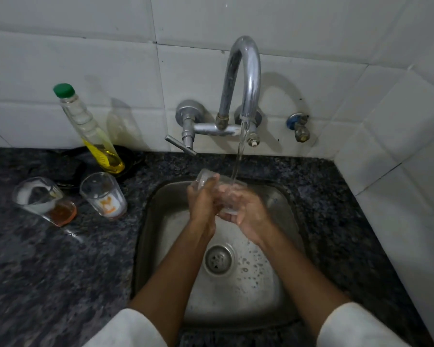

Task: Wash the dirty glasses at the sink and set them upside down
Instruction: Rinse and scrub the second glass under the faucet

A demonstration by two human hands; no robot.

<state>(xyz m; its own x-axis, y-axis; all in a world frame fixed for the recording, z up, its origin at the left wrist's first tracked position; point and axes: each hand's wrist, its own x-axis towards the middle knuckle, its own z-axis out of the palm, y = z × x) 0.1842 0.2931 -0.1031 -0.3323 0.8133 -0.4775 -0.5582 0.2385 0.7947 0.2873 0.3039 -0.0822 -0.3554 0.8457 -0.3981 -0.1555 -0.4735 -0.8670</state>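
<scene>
A clear glass (212, 182) is held over the sink (273, 291) under the running stream from the tap (246, 71); the left hand (202, 205) is wrapped round its upper part and the right hand (246, 209) cups it from below, both closed on it. Motion blur hides the lower end, so its tilt can only be guessed, probably lying sideways. Two dirty glasses wait on the table (48, 284): one with orange dregs (44, 200), apparently tipped, and one upright with orange residue (103, 195), just beside a green-capped bottle (90, 131). Risk: a wet glass could slip from the hands and strike the steel basin or the tap lever (181, 145), which juts out close by. A reach to the left could knock the tipped glass. Room is tight at the right wall; free table is left on the near left for upside-down placing.
</scene>
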